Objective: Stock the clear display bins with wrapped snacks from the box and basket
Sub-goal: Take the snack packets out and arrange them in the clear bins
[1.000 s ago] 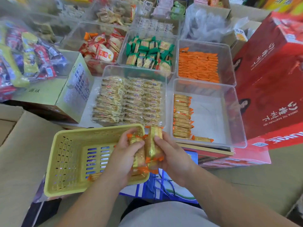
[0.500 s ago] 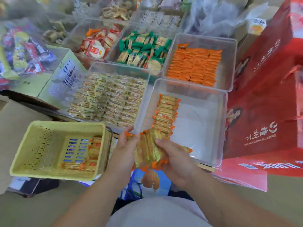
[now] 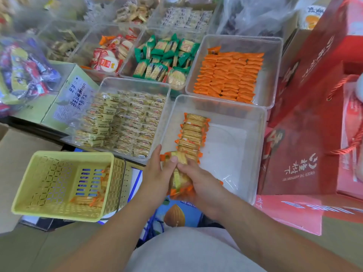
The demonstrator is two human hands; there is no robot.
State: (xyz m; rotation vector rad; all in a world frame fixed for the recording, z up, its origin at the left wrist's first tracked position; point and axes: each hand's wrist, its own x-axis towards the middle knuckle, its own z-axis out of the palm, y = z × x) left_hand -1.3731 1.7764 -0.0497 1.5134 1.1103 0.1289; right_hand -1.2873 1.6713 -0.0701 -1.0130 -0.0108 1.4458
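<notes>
Packed display bins (image 3: pixel 276 65) of wrapped snacks crowd the upper frame of the head view. At centre, the left hand (image 3: pixel 157 173) and right hand (image 3: pixel 202 183) clasp a stack of gold-wrapped, orange-edged biscuit packets (image 3: pixel 179 183) between them. A second ago that stack hung over the rim of the pale yellow slotted plastic basket (image 3: pixel 64 154), lower left. Now it sits at the near edge of the clear rectangular plastic bin (image 3: pixel 256 154), meeting the row of matching packets (image 3: pixel 193 134) inside. Likely it extends that row next; a few packets remain in the basket.
</notes>
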